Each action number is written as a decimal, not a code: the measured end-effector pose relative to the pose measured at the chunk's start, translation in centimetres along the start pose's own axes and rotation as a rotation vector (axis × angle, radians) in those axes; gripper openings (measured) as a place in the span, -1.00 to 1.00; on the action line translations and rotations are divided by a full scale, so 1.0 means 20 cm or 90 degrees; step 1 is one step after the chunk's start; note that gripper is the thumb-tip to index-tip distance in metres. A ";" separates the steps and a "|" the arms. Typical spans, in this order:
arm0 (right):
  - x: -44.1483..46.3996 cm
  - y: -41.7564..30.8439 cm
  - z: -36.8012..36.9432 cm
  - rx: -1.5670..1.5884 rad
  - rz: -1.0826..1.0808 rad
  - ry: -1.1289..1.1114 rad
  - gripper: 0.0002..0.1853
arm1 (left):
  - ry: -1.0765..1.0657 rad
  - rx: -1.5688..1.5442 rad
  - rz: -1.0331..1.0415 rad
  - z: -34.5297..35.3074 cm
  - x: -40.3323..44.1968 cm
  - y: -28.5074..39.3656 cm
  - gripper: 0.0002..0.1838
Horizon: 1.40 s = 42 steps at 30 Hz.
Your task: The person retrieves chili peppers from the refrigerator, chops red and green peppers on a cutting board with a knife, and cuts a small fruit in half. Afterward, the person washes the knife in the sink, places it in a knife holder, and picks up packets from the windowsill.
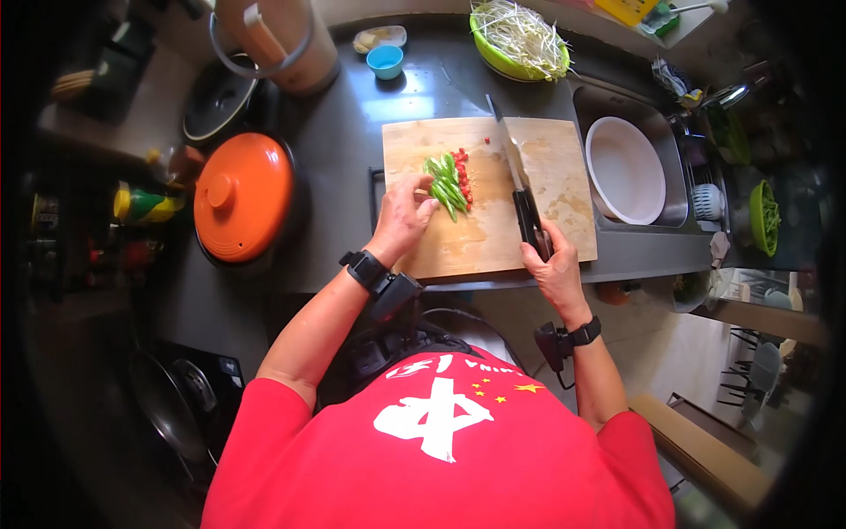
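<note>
A wooden cutting board lies on the counter in front of me. Sliced green peppers form a small pile left of its middle, with chopped red pepper along their right side. My left hand is at the pile's left edge, its fingers loosely bent and thumb apart, and I see nothing held in it. In my right hand is the black handle of a kitchen knife. The blade points away from me over the right half of the board, seen nearly edge-on.
Left of the board stands a pot with an orange lid. Behind are a small blue bowl and a green bowl of bean sprouts. A white basin sits in the sink at the right.
</note>
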State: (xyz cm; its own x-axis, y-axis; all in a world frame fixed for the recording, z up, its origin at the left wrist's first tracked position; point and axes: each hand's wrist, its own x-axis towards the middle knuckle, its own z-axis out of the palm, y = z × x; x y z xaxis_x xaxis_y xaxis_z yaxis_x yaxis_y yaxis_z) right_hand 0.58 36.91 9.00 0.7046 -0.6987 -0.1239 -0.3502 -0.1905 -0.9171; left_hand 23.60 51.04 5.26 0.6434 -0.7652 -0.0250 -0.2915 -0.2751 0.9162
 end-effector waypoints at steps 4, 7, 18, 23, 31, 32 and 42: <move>-0.01 -0.04 0.00 -0.019 -0.052 -0.067 -0.59 | 0.033 -0.012 0.030 0.00 -0.01 -0.02 -0.63; -0.03 -0.05 -0.04 0.013 0.018 -0.141 -0.59 | 0.044 0.007 0.032 0.00 -0.01 0.00 -0.64; -0.04 -0.08 -0.07 -0.027 -0.003 -0.023 -0.54 | 0.029 0.087 0.021 0.00 0.00 0.03 -0.76; 0.03 0.06 0.08 -0.227 -0.155 0.059 -0.57 | 0.018 0.036 0.000 -0.01 -0.03 0.08 -0.81; 0.10 0.06 0.24 -0.294 -0.172 0.116 -0.69 | 0.011 0.014 -0.026 -0.06 -0.09 0.09 -0.82; 0.11 0.07 0.25 -0.285 -0.190 0.124 -0.72 | 0.010 0.014 -0.030 -0.07 -0.10 0.10 -0.82; 0.04 0.11 0.16 -0.087 -0.016 0.176 -0.83 | -0.035 0.007 0.009 -0.08 -0.10 0.15 -0.81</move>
State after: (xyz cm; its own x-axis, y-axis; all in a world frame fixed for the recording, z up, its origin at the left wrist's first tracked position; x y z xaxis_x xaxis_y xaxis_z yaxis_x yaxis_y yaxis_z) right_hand 2.35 38.04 5.66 0.5268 -0.8497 0.0231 -0.4279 -0.2886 -0.8565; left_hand 22.58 52.70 8.78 0.5995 -0.7997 -0.0340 -0.3084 -0.2700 0.9121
